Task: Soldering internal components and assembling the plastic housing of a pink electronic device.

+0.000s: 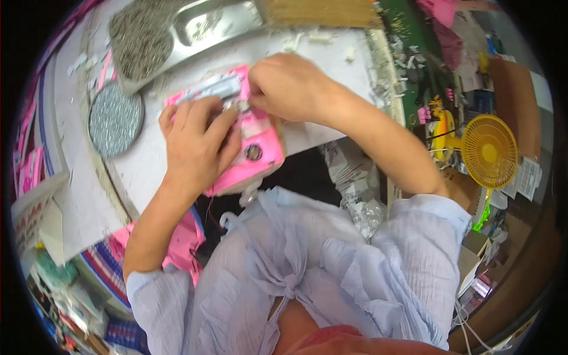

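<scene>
A boxy pink plastic casing (pixel 269 145) lies at the table's near edge, with a small round dark part (pixel 253 152) set in its near end and a greyish strip across its far end. Over its left side lies my left hand (pixel 192 142), fingers bent and gripping the casing. At the far right of the casing, my right hand (pixel 287 86) is closed, with its fingertips curled down against the pink part. Whatever sits between those fingertips is hidden and blurred.
A round dish of small silvery metal pieces (pixel 115 121) stands to the left. Behind it is a metal tray (pixel 177 50) heaped with small greyish parts. White scraps lie on the worktable (pixel 65 136). A yellow fan (pixel 490 152) stands at the right, and a clear plastic bag (pixel 355 177) hangs below the edge.
</scene>
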`<action>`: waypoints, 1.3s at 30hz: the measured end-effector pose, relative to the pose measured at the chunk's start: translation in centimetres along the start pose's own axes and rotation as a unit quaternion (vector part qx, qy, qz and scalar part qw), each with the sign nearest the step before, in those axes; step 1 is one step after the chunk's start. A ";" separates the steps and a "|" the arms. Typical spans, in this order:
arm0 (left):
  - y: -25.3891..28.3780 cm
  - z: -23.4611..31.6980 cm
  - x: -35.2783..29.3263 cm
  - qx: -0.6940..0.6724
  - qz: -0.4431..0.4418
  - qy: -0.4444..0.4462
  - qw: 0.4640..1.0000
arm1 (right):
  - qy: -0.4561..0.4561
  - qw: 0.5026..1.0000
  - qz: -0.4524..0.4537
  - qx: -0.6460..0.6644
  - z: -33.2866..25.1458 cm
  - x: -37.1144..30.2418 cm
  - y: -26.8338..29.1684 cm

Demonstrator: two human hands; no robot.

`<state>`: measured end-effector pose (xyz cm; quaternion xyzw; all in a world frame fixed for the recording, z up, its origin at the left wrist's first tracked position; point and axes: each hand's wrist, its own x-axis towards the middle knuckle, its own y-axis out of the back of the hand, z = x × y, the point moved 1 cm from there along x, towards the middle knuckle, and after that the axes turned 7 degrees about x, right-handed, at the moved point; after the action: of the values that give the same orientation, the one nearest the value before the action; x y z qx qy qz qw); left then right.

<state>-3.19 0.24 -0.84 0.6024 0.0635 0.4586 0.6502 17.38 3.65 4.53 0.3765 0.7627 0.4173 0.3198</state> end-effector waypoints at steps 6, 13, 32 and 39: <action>0.7 -1.5 2.2 -0.044 -0.030 -0.066 0.996 | -0.115 0.956 -0.019 0.269 2.8 -1.3 -0.9; 1.4 -2.3 4.2 -0.002 -0.081 -0.161 0.984 | -0.292 0.885 0.234 0.276 22.7 -1.3 11.3; 0.0 -1.6 7.4 -0.081 -0.197 0.117 0.970 | -0.367 0.738 0.113 -0.554 72.5 -8.5 23.7; 1.0 -0.4 7.9 -0.019 -0.254 0.146 0.956 | -0.389 0.777 0.277 -0.410 58.7 -1.0 23.7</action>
<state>0.60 5.72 3.62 0.4803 0.3002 0.3620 0.7404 72.31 34.73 -0.78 0.5351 0.1935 0.5793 0.5837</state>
